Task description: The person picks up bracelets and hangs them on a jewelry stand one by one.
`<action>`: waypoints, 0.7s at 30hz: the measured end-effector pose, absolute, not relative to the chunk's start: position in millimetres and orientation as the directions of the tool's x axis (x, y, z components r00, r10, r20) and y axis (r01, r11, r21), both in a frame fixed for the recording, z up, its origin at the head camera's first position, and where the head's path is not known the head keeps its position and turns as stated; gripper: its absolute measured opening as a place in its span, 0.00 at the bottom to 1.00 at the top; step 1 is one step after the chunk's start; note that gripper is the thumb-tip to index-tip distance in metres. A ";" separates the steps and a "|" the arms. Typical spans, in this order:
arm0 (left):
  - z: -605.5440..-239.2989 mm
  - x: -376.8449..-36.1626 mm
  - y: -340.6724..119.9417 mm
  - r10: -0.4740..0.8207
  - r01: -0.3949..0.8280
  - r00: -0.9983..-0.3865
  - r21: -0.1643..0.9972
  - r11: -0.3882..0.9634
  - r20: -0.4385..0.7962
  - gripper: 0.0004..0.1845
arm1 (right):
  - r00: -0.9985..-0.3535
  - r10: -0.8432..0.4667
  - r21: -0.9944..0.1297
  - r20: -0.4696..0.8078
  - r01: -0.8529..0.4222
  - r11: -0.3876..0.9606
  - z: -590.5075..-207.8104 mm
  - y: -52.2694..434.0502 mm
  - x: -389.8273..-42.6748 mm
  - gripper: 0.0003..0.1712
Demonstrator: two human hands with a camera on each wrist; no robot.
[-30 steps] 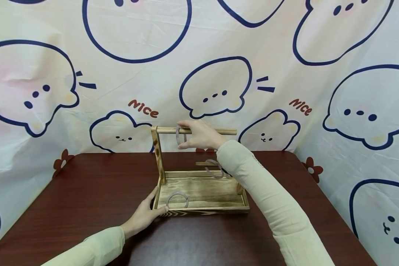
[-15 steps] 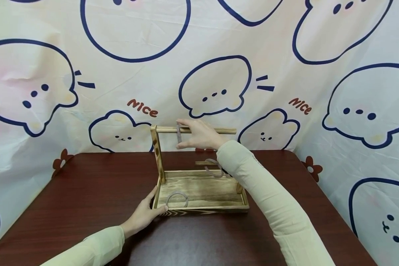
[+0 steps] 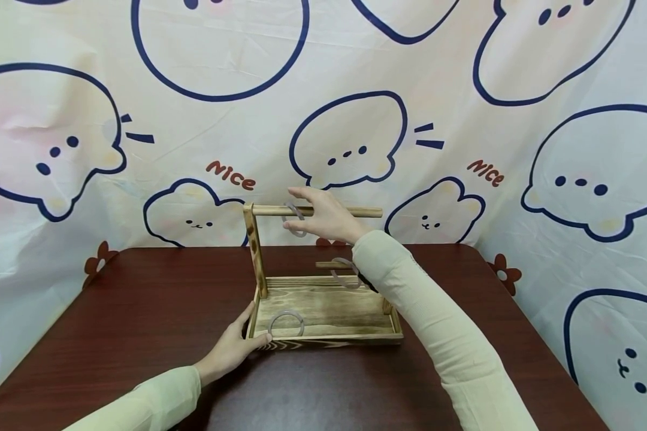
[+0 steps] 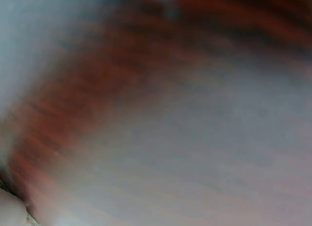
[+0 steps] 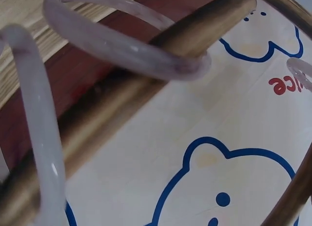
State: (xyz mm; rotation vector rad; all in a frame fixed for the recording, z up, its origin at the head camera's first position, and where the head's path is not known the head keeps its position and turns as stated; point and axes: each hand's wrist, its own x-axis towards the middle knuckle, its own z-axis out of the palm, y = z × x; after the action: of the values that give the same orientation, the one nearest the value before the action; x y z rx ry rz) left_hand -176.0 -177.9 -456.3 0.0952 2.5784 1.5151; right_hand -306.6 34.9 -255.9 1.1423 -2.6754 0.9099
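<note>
Leftmost, the left hand (image 3: pixel 232 350) rests with relaxed fingers against the front left corner of a wooden tray (image 3: pixel 334 338) on a dark red table (image 3: pixel 113 323). One pale ring (image 3: pixel 286 323) lies in the tray nearby. Higher up, another ring (image 3: pixel 293 220) hangs on the top rod (image 3: pixel 366 211), beside the right hand (image 3: pixel 329 216), whose fingers are spread apart, gripping nothing.

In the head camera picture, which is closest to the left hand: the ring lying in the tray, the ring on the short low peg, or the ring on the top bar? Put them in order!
From the left hand:
1. Ring lying in the wooden tray, front-left corner, right beside the fingers.
2. Ring on the short low peg, toward the back right.
3. Ring on the top bar, highest up, by the right hand.
</note>
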 end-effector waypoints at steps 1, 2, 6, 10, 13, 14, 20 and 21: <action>-456.3 -176.0 -177.7 0.129 -0.022 -0.987 0.873 0.488 -0.097 0.49 | -0.714 -0.622 -0.503 0.322 -0.686 0.527 -256.8 35.5 -306.2 0.42; -456.2 -175.9 -177.5 0.129 -0.025 -0.987 0.873 0.487 -0.100 0.48 | -0.713 -0.612 -0.516 0.342 -0.686 0.512 -257.7 36.0 -305.8 0.40; -456.0 -175.9 -177.4 0.128 -0.037 -0.985 0.867 0.497 -0.116 0.48 | -0.714 -0.553 -0.562 0.429 -0.690 0.456 -258.6 38.9 -301.9 0.36; -456.3 -175.9 -178.9 0.126 -0.034 -0.985 0.857 0.514 -0.115 0.49 | -0.715 -0.506 -0.612 0.483 -0.689 0.389 -253.8 41.9 -295.7 0.33; -456.5 -175.8 -180.0 0.121 -0.029 -0.987 0.854 0.519 -0.107 0.49 | -0.723 -0.498 -0.653 0.478 -0.672 0.349 -249.7 45.4 -289.4 0.33; -456.5 -175.6 -180.2 0.121 -0.029 -0.987 0.856 0.517 -0.107 0.49 | -0.728 -0.499 -0.665 0.471 -0.664 0.342 -248.9 46.8 -286.9 0.33; -455.6 -175.7 -179.4 0.128 -0.032 -0.985 0.856 0.517 -0.114 0.49 | -0.733 -0.523 -0.692 0.436 -0.644 0.327 -257.3 61.1 -266.4 0.30; -455.4 -175.8 -179.2 0.129 -0.030 -0.985 0.857 0.514 -0.112 0.49 | -0.734 -0.526 -0.688 0.430 -0.644 0.334 -260.3 64.1 -262.7 0.29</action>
State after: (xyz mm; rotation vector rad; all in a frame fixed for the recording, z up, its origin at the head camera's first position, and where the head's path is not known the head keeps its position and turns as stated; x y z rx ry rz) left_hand -175.8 -179.2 -455.4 0.0858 2.5901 1.4704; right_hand -262.7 64.1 -260.3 1.0834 -2.4569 1.3625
